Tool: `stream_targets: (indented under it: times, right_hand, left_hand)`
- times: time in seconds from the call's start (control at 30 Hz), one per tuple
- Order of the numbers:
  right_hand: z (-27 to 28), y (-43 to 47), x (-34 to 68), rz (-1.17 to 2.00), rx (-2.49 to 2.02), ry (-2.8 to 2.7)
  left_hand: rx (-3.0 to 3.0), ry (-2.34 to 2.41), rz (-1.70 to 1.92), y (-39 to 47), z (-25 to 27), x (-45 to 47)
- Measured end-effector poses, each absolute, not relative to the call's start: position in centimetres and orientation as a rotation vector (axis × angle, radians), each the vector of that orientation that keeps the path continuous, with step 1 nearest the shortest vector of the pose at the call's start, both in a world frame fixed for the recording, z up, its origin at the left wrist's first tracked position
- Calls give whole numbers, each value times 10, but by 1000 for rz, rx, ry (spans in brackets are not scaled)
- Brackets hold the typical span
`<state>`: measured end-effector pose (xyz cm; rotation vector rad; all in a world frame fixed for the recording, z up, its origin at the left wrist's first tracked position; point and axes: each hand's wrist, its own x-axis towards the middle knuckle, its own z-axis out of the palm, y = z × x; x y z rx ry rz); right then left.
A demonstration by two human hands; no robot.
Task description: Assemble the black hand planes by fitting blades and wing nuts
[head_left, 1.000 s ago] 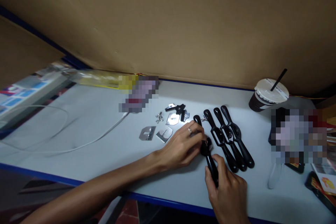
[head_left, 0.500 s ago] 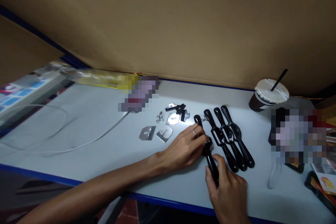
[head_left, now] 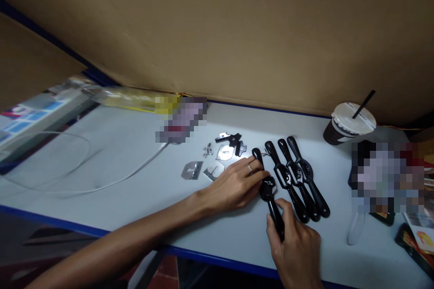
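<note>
A black spokeshave [head_left: 268, 190] lies slanted on the table, with a small wing screw at its middle. My left hand [head_left: 239, 181], a ring on one finger, is closed around the left side of its body and far handle. Pinched between thumb and fingers of my right hand [head_left: 295, 243] is the near handle. Just right of it, three more black spokeshaves [head_left: 286, 175] lie side by side. Beyond my left hand are flat silver blades [head_left: 191, 170], one partly covered by that hand, black lever caps [head_left: 233, 140] and a little pile of screws [head_left: 208, 149].
A lidded cup [head_left: 349, 123] with a black straw stands at the back right. A white cable [head_left: 142, 165] runs left from a blurred phone [head_left: 186, 117]. Packets [head_left: 420, 230] lie at the right edge, and a yellow plastic bag [head_left: 135, 100] rests along the cardboard wall [head_left: 237, 31].
My left fingers have drawn back slightly from the spokeshave's middle, so its wing screw shows more. My right hand keeps its hold. The view has shifted slightly.
</note>
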<state>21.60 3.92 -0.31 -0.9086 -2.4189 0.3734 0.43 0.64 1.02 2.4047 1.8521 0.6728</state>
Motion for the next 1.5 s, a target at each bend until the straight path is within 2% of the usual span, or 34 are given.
stream_targets:
  times: [1.0,1.3,1.5]
  right_hand:
    - [-9,39,220,331,-892,-2459]
    - [-11,37,243,280,-856,-2602]
    - [-3,37,245,136,-806,-2641]
  left_hand:
    - [2149,1762,673,10,14,-9]
    - [2265,1564,349,8,35,-19]
    - [2310,1491,279,4,35,-18]
